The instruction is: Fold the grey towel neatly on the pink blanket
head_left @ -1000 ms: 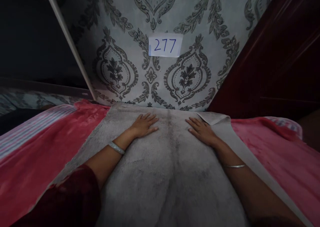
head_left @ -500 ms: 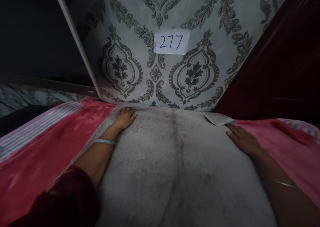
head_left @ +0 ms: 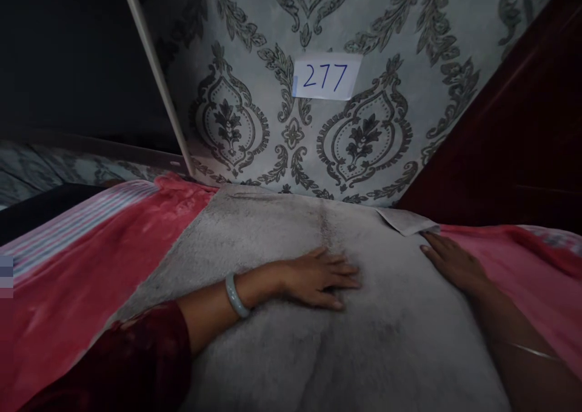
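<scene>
A large grey rectangular cloth with a short nap (head_left: 254,230) is lying spread over a red plush blanket (head_left: 154,254), its far edge meeting the grey damask-patterned wall (head_left: 364,142) at twelve o'clock. The person's bare left hand (head_left: 316,279) is resting palm down near the cloth's middle, pointing toward three o'clock; its fingers are spreading wide and holding nothing. The bare right hand (head_left: 454,260) is lying at the cloth's right margin, pointing toward eleven o'clock, its fingers stretching out with the thumb apart and no grip showing; the fingertips are meeting a pale turned-over corner (head_left: 407,222) at the cloth's two o'clock, though whether they are reaching under it cannot be told. The step in hand appears to be smoothing; the next move is probably calling for turning that corner outward and pressing it flat.
</scene>
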Motion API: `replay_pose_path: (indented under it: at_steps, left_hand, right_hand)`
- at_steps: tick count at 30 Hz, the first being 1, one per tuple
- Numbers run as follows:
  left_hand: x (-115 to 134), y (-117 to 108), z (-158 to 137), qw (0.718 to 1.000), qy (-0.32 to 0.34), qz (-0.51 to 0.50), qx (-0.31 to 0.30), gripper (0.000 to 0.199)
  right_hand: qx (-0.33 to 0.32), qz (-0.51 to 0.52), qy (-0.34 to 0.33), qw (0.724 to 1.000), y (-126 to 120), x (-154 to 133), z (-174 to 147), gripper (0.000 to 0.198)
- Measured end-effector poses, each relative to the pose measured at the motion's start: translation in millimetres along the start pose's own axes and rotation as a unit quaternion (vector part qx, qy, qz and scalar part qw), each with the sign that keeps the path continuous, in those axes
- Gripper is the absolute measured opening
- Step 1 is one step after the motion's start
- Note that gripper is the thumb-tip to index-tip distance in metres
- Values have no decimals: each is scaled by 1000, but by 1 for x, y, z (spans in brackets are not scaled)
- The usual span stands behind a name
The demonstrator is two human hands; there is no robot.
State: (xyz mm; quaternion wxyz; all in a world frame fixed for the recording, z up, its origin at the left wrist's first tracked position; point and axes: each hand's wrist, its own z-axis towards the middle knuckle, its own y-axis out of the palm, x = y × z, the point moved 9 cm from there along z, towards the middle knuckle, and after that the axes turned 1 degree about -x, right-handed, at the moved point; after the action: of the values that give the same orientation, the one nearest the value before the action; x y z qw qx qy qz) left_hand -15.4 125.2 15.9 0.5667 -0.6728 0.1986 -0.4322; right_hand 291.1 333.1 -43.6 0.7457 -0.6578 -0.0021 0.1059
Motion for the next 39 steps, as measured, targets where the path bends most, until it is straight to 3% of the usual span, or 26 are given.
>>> replay_pose_path:
  at_steps: [2, 4, 7, 10, 12, 14, 15, 18, 20, 21, 22, 24, 27, 29, 32, 34, 36, 39]
  left_hand:
    - [-11, -13, -6, 999, -16, -5, 28, 58]
    - [-58, -36, -27, 985, -138, 33, 99, 59]
    - [-139, -68, -83, 905, -366, 105, 191, 65]
    - [-175, -71, -112, 864, -450, 107, 198, 70]
    - [-172, -67, -109, 861, -463, 107, 181, 72]
    - [-155, -59, -91, 883, -428, 111, 159, 71]
    - [-143, -54, -79, 902, -390, 113, 145, 71]
    - [-109, -37, -46, 953, -261, 118, 100, 69]
    - [-104, -30, -40, 961, -236, 115, 84, 69]
    - [-106, -29, -41, 960, -242, 113, 79, 69]
    - [-111, -29, -43, 958, -252, 112, 76, 69]
    - [-120, -31, -49, 952, -275, 111, 70, 70]
    - [-129, -38, -57, 943, -303, 112, 74, 71]
    - [-131, -41, -60, 940, -311, 114, 84, 72]
    - [-132, -41, -61, 938, -309, 125, 90, 72]
    - [-131, -42, -60, 939, -304, 132, 90, 70]
    - [-128, -45, -58, 940, -300, 136, 89, 66]
    - [-116, -47, -56, 933, -324, 130, 86, 58]
  right_hand:
    - [5, 2, 0, 1000, 0, -1, 0, 70]
    - [16, 4, -7, 1000, -3, -3, 0, 68]
    - [33, 1, -19, 999, -17, -10, -3, 61]
    - [74, -26, -17, 997, -49, -33, -12, 52]
    - [136, -11, -44, 990, -75, -71, -25, 51]
    - [179, 47, -124, 975, -90, -133, -45, 54]
    - [163, 67, -182, 967, -87, -171, -57, 55]
    - [32, 68, -347, 935, -48, -277, -93, 68]
    - [-39, 58, -397, 915, -23, -310, -108, 71]
    - [-60, 51, -400, 913, -14, -311, -108, 70]
    - [-70, 43, -387, 919, -9, -301, -104, 68]
    - [-69, 20, -322, 944, -6, -255, -85, 64]
    - [-43, -27, -175, 983, -11, -144, -60, 63]
    - [-23, -48, -81, 995, -15, -70, -59, 64]
    - [-7, -57, 17, 998, -17, 7, -74, 66]
    - [-8, -52, 45, 998, -19, 26, -83, 66]
    - [-11, -48, 76, 996, -25, 24, -87, 64]
    - [18, -40, 85, 995, -43, -24, -89, 61]
